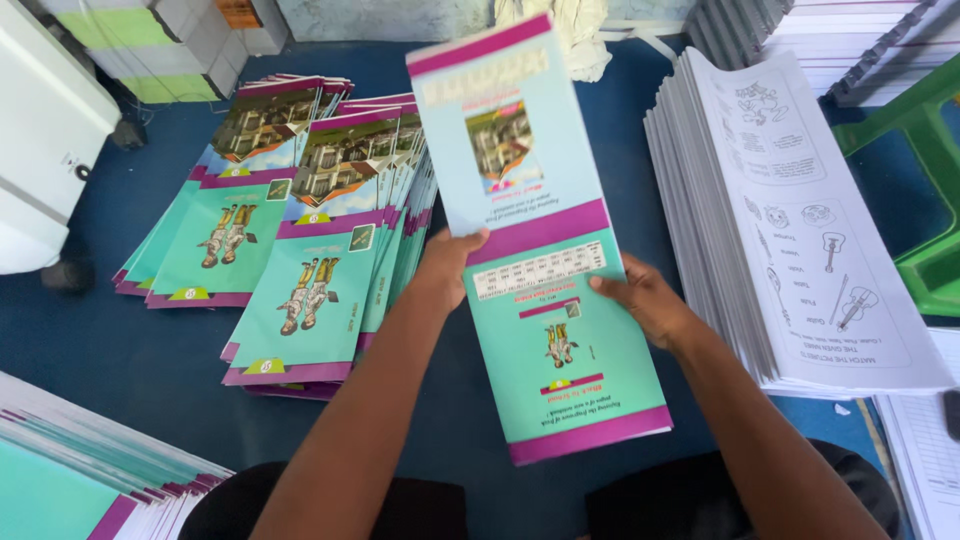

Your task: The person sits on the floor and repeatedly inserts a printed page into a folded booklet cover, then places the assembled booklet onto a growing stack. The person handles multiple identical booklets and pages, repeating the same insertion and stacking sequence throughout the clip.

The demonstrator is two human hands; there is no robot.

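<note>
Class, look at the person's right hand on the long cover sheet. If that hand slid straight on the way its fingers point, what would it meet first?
The right hand points leftward across the teal and purple cover sheet it grips. Going on, it would probably meet the left hand on the opposite edge first, then the fanned cover stacks beyond, though depth is unclear.

Both bare forearms are reaching up from the bottom edge of the view and leaning in toward each other, the wrists held fairly straight. The left hand [445, 262] is gripping with its thumb lying on top and pointing right, while its fingers are curling underneath out of sight. The right hand [648, 302] is sitting a little lower and nearer the body, its thumb pressing flat and pointing left, its palm turning inward and its fingers likewise tucking beneath, so both hands are pinching shut.
</note>
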